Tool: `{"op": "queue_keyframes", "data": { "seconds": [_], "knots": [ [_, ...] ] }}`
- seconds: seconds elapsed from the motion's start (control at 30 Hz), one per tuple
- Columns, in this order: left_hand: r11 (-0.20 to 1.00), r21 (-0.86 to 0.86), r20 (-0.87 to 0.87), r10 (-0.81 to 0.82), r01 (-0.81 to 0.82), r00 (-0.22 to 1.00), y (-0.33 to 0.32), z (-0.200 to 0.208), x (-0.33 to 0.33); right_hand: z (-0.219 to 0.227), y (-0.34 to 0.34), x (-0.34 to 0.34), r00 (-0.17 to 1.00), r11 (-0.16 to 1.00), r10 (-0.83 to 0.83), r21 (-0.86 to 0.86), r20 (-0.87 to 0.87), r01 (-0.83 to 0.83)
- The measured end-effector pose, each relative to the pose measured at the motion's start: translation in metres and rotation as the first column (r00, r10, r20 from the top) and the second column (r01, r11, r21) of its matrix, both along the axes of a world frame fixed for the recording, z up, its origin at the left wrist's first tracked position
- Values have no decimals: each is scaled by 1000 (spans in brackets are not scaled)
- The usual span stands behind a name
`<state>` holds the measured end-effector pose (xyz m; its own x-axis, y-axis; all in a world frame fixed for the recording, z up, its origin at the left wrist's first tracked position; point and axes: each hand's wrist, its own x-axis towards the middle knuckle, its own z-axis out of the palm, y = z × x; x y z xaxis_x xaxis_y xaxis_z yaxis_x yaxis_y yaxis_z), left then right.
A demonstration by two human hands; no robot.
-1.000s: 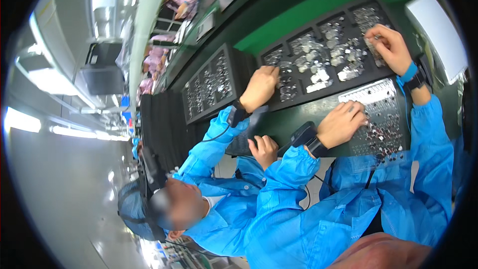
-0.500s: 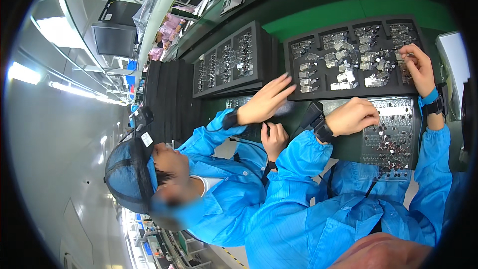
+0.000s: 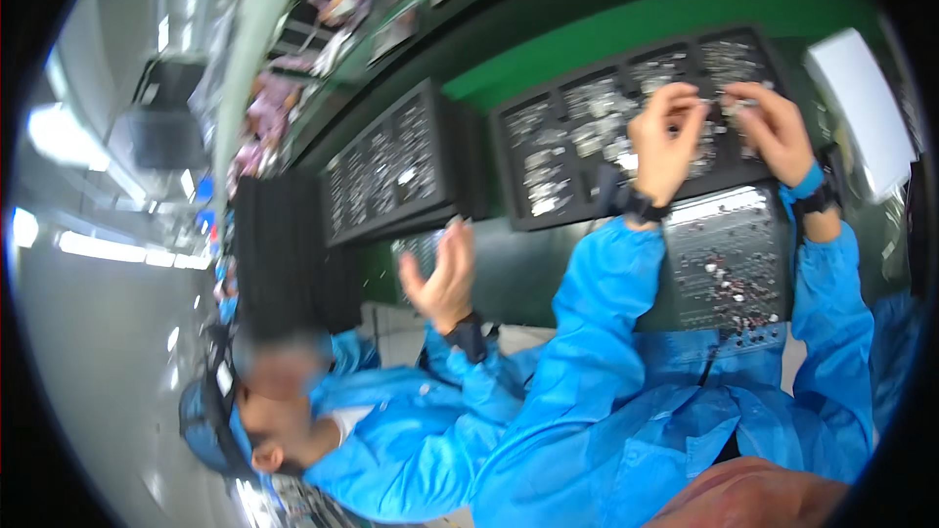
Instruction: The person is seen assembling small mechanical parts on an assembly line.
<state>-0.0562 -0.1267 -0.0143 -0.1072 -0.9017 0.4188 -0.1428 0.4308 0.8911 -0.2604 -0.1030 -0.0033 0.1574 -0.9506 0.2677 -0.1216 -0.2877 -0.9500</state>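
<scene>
A black foam tray (image 3: 562,218) with several compartments lies in front of me, filled with small silvery metal parts (image 3: 544,176). Over its right half, my left hand (image 3: 665,149) is closed, thumb and forefinger curled together; what its fingertips hold is too small and blurred to make out. Close by on the right, my right hand (image 3: 780,137) pinches what looks like a small metal part (image 3: 730,110) between thumb and fingers. Below both hands lies a clear plastic blister tray (image 3: 696,279) with rows of pockets and many tiny dark, reddish and silvery pieces scattered on it.
At my left a co-worker in blue has a raised open hand (image 3: 445,279) near the green table. Beyond it, a second foam tray (image 3: 389,223) of metal parts rests near stacked black trays (image 3: 284,264). A white box (image 3: 861,112) stands at the right.
My left hand has risen from the blister tray to above the foam tray. My right hand has moved slightly inward, toward it. The co-worker's hand has withdrawn from the foam tray, and the view has shifted.
</scene>
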Motion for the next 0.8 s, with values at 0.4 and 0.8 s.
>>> {"op": "queue_keyframes", "data": {
  "seconds": [0.4, 0.8],
  "knots": [
    [996, 84, 22, -41, 39, 999, 12, 16, 1, 12, 3, 3, 989, 990, -76, -129, -124, 60],
    [995, -56, 52, -83, 85, 995, 12, 12, -1, 5, 3, 0, 999, 999, -52, 4, -13, 52]
  ]
}}
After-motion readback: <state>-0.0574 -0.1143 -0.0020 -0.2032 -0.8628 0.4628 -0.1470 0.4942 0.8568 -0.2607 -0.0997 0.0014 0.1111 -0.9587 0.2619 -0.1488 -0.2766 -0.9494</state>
